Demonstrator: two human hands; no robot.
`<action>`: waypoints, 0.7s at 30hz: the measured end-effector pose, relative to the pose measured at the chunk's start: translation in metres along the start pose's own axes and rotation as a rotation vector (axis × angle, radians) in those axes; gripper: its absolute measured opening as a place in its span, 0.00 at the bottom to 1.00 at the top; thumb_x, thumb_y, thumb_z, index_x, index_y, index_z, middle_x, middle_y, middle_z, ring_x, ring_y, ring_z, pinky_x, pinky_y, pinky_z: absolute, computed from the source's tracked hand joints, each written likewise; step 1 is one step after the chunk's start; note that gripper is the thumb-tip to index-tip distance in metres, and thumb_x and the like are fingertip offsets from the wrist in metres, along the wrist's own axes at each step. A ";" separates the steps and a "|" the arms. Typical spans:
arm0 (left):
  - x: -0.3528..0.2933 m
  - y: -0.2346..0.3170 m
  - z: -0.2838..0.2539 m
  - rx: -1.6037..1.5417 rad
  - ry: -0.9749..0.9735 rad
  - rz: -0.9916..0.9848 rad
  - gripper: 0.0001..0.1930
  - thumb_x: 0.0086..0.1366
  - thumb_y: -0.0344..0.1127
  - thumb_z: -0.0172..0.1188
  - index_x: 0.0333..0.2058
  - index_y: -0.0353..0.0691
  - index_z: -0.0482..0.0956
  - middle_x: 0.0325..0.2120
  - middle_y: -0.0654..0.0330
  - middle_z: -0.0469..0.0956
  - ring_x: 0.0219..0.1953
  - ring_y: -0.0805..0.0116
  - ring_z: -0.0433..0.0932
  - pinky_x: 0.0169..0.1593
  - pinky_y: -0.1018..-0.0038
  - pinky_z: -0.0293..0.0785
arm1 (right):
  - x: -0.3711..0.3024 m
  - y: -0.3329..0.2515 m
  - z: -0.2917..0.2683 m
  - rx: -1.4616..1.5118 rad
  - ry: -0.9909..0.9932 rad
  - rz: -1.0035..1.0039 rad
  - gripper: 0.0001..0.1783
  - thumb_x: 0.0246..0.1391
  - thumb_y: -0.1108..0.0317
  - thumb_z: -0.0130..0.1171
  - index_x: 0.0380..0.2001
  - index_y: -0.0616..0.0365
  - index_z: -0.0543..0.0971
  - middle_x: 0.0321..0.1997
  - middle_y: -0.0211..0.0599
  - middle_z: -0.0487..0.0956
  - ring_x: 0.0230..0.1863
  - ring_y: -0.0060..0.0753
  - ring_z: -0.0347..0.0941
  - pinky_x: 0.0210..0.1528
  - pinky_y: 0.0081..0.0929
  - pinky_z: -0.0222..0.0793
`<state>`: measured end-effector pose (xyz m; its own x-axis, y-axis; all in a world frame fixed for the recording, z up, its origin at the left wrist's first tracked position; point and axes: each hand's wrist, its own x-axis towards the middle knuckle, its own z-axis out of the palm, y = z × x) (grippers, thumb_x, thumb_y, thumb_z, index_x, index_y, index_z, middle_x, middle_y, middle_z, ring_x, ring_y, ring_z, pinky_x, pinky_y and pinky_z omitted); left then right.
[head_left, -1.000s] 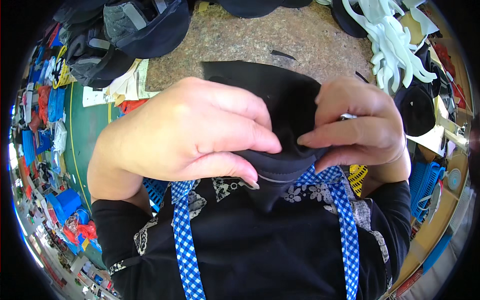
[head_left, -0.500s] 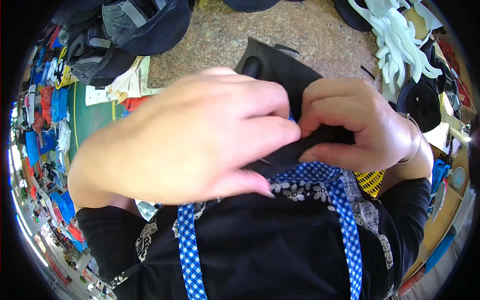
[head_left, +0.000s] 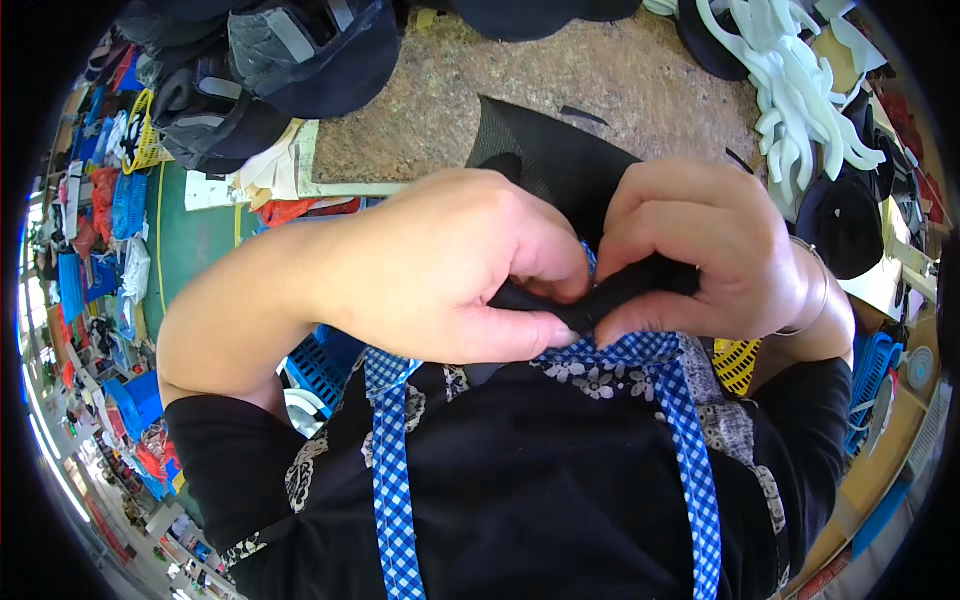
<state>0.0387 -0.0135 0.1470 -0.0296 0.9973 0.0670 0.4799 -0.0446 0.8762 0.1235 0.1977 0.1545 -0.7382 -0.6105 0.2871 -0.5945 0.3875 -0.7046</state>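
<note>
A black, partly mesh-textured piece of material (head_left: 560, 150) is held close in front of my chest. Its far corner points up over the table edge. My left hand (head_left: 450, 265) pinches the near edge between thumb and bent fingers. Right beside it, my right hand (head_left: 705, 250) grips the same edge, thumb below and curled fingers above. The thumb tips almost meet at a folded part of the edge. Both hands cover much of the near side of the piece.
A worn brown tabletop (head_left: 440, 120) lies beyond my hands, with a thin black strip (head_left: 584, 115) on it. Dark padded pieces (head_left: 300, 60) are heaped at far left, white curved pieces (head_left: 790, 95) at far right. A yellow basket (head_left: 738, 365) shows below my right wrist.
My left hand, blurred and apart from the edge before, has come down and now pinches it beside my right hand. The right hand keeps its grip.
</note>
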 end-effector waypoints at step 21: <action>0.050 -0.091 0.023 0.720 0.887 0.334 0.21 0.50 0.20 0.57 0.46 0.30 0.70 0.42 0.49 0.74 0.43 0.51 0.74 0.50 0.66 0.71 | -0.046 0.116 0.117 -0.538 0.623 0.249 0.16 0.35 0.72 0.65 0.31 0.62 0.73 0.34 0.42 0.74 0.38 0.47 0.71 0.40 0.35 0.69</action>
<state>0.0134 0.0421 0.0596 -0.2699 0.5414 0.7962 0.9528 0.0309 0.3020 0.1260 0.1897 -0.0161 -0.8140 -0.0346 0.5798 -0.3461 0.8306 -0.4363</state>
